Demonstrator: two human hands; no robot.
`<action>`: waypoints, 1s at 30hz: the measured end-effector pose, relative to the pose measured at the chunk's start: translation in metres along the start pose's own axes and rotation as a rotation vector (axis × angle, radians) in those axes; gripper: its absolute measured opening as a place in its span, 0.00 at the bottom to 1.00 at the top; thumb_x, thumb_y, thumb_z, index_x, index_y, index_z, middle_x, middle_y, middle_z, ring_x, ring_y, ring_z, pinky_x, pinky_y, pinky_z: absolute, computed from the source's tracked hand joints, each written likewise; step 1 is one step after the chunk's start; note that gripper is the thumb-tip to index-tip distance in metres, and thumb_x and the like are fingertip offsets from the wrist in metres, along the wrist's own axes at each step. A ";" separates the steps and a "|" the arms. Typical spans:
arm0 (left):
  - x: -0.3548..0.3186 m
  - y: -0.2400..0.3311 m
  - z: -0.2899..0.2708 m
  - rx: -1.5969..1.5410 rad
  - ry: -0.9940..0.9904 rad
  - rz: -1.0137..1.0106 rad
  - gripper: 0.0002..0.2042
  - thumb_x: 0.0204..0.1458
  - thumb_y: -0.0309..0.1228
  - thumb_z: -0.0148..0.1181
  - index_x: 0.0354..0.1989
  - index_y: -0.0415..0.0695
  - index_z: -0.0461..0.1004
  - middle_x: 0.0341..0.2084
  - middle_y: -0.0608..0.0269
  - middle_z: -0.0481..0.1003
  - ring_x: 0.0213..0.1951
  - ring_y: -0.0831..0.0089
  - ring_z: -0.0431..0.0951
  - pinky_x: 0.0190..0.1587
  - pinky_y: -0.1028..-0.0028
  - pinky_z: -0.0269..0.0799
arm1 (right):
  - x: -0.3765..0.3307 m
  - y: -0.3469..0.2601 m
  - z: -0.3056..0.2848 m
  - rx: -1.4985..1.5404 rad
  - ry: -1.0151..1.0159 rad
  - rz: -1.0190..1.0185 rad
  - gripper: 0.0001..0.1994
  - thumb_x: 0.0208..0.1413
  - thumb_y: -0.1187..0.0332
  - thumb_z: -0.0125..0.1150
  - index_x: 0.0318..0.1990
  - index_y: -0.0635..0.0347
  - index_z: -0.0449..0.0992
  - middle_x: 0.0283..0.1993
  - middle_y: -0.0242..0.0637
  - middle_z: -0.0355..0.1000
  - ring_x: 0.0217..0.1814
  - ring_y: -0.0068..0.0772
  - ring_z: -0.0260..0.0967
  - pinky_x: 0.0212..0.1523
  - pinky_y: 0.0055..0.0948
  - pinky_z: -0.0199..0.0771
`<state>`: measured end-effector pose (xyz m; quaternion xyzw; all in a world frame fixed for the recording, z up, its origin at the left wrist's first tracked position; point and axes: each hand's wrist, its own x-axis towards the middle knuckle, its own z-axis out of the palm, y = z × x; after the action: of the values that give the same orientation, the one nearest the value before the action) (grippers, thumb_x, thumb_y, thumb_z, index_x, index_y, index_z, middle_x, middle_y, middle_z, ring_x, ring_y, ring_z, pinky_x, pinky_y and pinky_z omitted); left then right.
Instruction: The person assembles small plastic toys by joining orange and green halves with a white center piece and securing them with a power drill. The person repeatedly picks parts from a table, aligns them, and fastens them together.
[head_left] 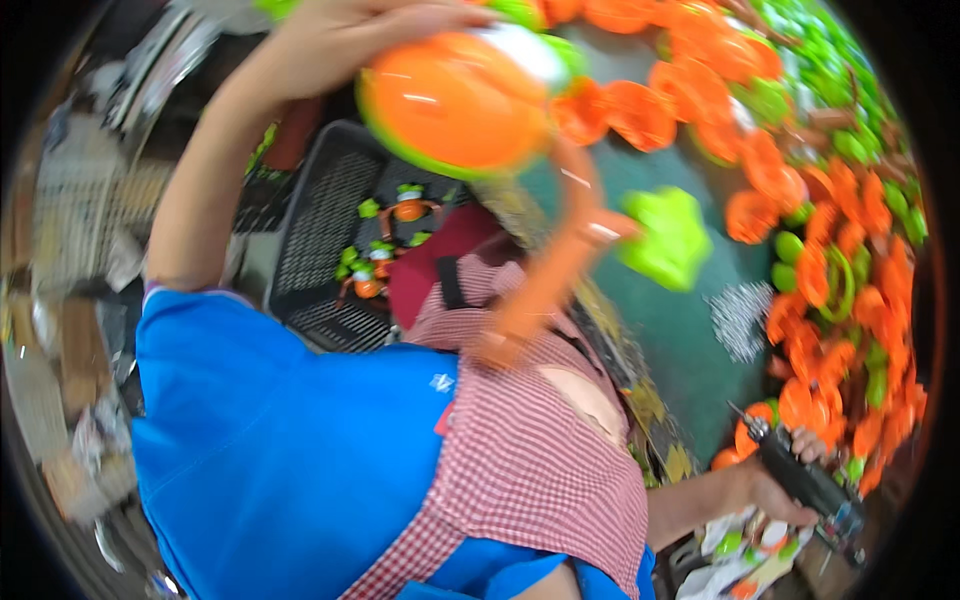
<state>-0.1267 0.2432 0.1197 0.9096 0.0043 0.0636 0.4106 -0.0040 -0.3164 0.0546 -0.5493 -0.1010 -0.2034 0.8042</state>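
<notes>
High in the view, my left hand (375,30) is closed on a plastic toy (455,105) with a rounded orange body and a green rim. White and green pieces show on its top, blurred by motion. From its side hangs a jointed orange-brown limb (540,285) ending in a green star-shaped piece (665,238). At the lower right, my right hand (780,485) wraps round a dark electric screwdriver (812,478). Its bit points up and left, near orange parts at the table's edge.
A heap of orange shells (765,165) and green parts (825,60) covers the far and right sides of the green tabletop (640,330). Small silvery screws (740,320) lie in a pile there. A black crate (325,200) beside me holds several similar toys (408,207).
</notes>
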 end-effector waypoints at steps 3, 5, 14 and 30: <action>-0.122 -0.067 -0.081 0.140 -0.033 -0.536 0.17 0.60 0.44 0.55 0.50 0.48 0.80 0.39 0.62 0.82 0.40 0.76 0.81 0.46 0.74 0.75 | -0.005 0.013 -0.006 -0.051 0.012 0.083 0.38 0.42 0.29 0.58 0.34 0.64 0.65 0.33 0.40 0.60 0.34 0.37 0.60 0.41 0.35 0.60; -0.194 -0.108 -0.058 0.307 0.037 -0.737 0.17 0.59 0.43 0.58 0.51 0.47 0.80 0.41 0.59 0.82 0.41 0.75 0.81 0.48 0.73 0.74 | -0.001 0.018 -0.009 -0.117 0.031 0.065 0.38 0.44 0.30 0.57 0.34 0.65 0.64 0.33 0.41 0.60 0.35 0.38 0.60 0.42 0.35 0.60; -0.079 -0.130 0.077 0.480 0.458 -0.061 0.08 0.49 0.28 0.65 0.38 0.45 0.82 0.34 0.60 0.80 0.39 0.63 0.80 0.43 0.68 0.76 | -0.012 0.037 -0.078 -0.229 0.093 -0.052 0.32 0.60 0.40 0.44 0.44 0.68 0.67 0.34 0.39 0.64 0.37 0.35 0.62 0.43 0.33 0.64; 0.401 -0.091 0.129 0.654 0.428 0.154 0.18 0.53 0.37 0.58 0.52 0.45 0.75 0.55 0.52 0.70 0.57 0.55 0.69 0.57 0.60 0.68 | -0.040 0.047 -0.115 -0.797 0.383 0.023 0.23 0.55 0.79 0.55 0.59 0.78 0.62 0.57 0.51 0.68 0.59 0.43 0.67 0.63 0.41 0.66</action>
<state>0.2902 0.2315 0.0123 0.9562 0.0417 0.2774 0.0832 -0.0260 -0.3991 -0.0440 -0.7700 0.1423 -0.3157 0.5359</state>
